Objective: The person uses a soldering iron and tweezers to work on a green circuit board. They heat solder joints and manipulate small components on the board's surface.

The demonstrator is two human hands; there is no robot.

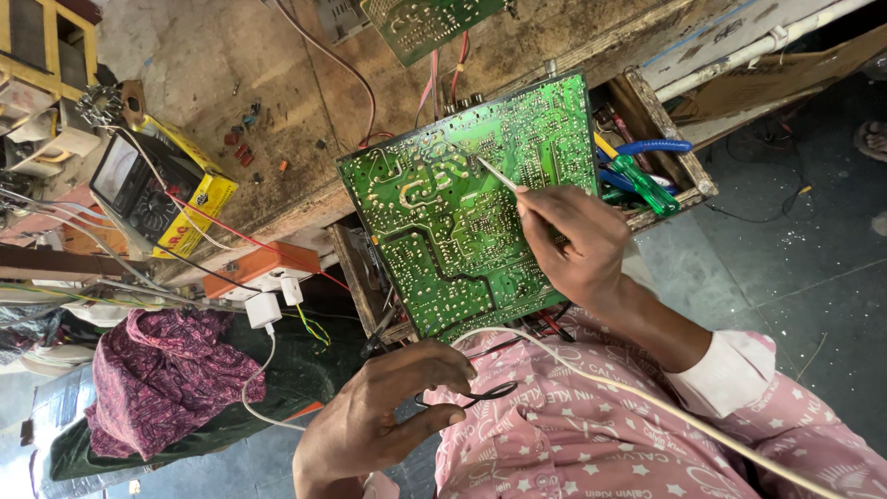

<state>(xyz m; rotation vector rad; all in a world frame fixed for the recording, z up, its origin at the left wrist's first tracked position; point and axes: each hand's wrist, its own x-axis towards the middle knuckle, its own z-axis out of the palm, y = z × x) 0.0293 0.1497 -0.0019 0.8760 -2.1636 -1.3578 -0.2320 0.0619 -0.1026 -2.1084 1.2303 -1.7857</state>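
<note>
Nearest, left hand (374, 420) curled around dark wire leads (480, 395) at the lap, fingers pressed onto them, a white cable (647, 399) trailing across the pink shirt; just beyond, right hand (577, 242) pinched on a thin metal probe (496, 175), tip resting on the solder side of the green circuit board (462, 208); board propped tilted against the table (231, 74) edge, over an open drawer (661, 139) of screwdrivers; by the look of it, mid-work: board already out and exposed, probing under way, nothing yet refitted; farther left, analogue meter (139, 185) with leads, orange socket box (259, 263), purple cloth (162, 379); farthest, a second green board (430, 23) on the tabletop.
</note>
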